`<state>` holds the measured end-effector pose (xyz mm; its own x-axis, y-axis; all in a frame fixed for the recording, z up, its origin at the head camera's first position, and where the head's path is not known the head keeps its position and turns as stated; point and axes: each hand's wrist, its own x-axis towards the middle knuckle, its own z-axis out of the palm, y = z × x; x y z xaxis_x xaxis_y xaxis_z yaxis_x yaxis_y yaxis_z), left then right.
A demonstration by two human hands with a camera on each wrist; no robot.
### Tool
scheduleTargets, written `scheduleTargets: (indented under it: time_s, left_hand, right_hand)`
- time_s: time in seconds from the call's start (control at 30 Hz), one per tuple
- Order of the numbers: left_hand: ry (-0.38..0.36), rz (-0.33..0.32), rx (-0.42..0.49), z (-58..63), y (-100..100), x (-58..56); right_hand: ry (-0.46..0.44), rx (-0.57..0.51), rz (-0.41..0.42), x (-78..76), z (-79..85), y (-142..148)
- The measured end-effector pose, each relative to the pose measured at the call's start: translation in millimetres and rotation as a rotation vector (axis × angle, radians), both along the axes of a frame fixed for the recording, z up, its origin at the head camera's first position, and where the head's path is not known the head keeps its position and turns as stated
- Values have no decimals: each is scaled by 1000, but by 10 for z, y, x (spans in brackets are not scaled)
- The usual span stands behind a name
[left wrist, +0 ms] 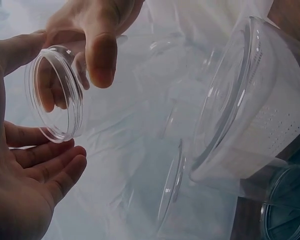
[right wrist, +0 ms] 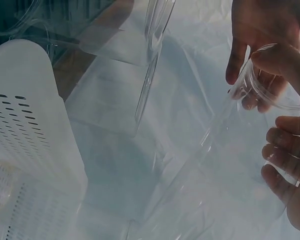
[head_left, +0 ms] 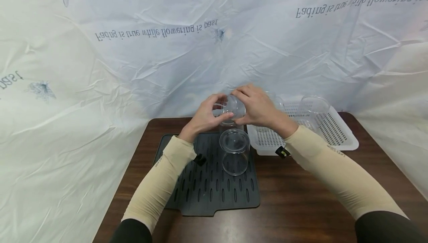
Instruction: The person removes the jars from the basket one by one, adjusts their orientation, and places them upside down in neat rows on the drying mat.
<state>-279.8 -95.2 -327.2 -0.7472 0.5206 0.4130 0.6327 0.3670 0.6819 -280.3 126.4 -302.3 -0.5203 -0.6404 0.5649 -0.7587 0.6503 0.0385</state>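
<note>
A clear round lid (head_left: 234, 106) with a ridged rim is held tilted between both hands above the far end of the dark drying mat. My left hand (head_left: 208, 114) holds it from the left, thumb on one side of the rim and fingers on the other. From the right, my right hand (head_left: 257, 105) grips the same lid, its thumb on the rim in the right wrist view. A clear jar with a lid on it (head_left: 234, 142) stands on the mat nearer me. Just beneath the hands another clear jar (head_left: 230, 126) is partly hidden.
Under the jars lies the dark slotted mat (head_left: 200, 194) on a brown wooden table (head_left: 301, 206). To the right, a white perforated basket (head_left: 351, 144) holds clear containers (head_left: 314, 105). A printed white sheet (head_left: 187, 61) hangs behind the table.
</note>
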Motion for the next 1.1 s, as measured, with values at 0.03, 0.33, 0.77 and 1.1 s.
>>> scheduleTargets:
  time_s: [0.03,0.33,0.77,1.1]
  left_hand:
    - [-1,1,-2,-1,4,3]
    - [-15,18,-3,-5,36,11]
    - [3,66,24,-36,48,5]
    - [32,86,29,-16,21,26]
  right_hand:
    - [3,4,0,2,0,-7]
    - [48,36,2,13,-4,-57]
    - [90,55,5,14,-43,-79]
    - [81,60,-9,27,-34,-112]
